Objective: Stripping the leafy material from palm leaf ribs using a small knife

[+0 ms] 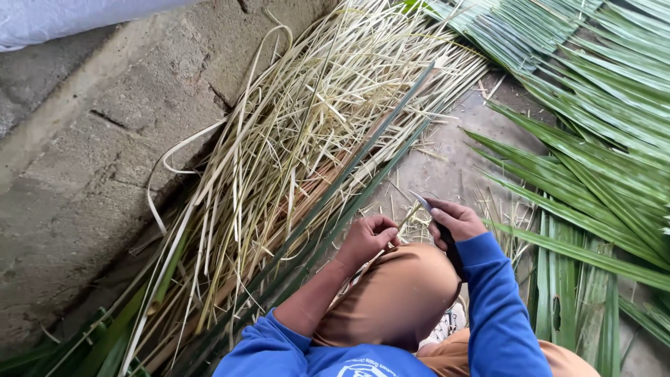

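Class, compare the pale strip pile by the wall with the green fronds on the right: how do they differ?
The strip pile is pale yellow and dry-looking; the fronds are fresh green. The strips are thin, tangled and curling; the fronds are broad, flat blades lying in rows. Both lie on the ground beside the person, whose right hand holds a knife.

tight gap between two leaf heaps

bare floor ran ahead of the hands; pale strips and a wall blocked the left, green fronds the right.

wall: rough grey concrete blocks | floor: bare grey concrete; light: soft daylight
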